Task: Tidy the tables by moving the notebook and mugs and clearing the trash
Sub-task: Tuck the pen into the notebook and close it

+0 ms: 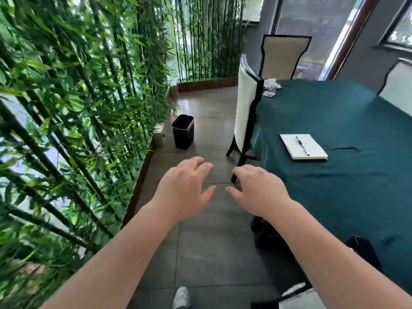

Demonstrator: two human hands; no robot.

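Note:
A white notebook [303, 146] with a black pen [302, 145] lying on it rests on the table with the teal cloth [347, 188], near its left side. Crumpled white trash [272, 84] and a small wrapper [268, 94] sit at the table's far left corner. A black waste bin [183, 131] stands on the floor to the left of the table. My left hand [185, 188] and my right hand [258, 190] hover over the aisle floor, fingers spread, holding nothing. The right hand is just off the table's left edge. No mugs are in sight.
A bamboo screen [73, 121] lines the left side of the aisle and continues at the back. A cream chair [246, 112] is pushed against the table's left side, another chair [284, 56] stands at its far end, and a third [396, 85] at the right. My shoe [181, 297] shows on the grey tiles.

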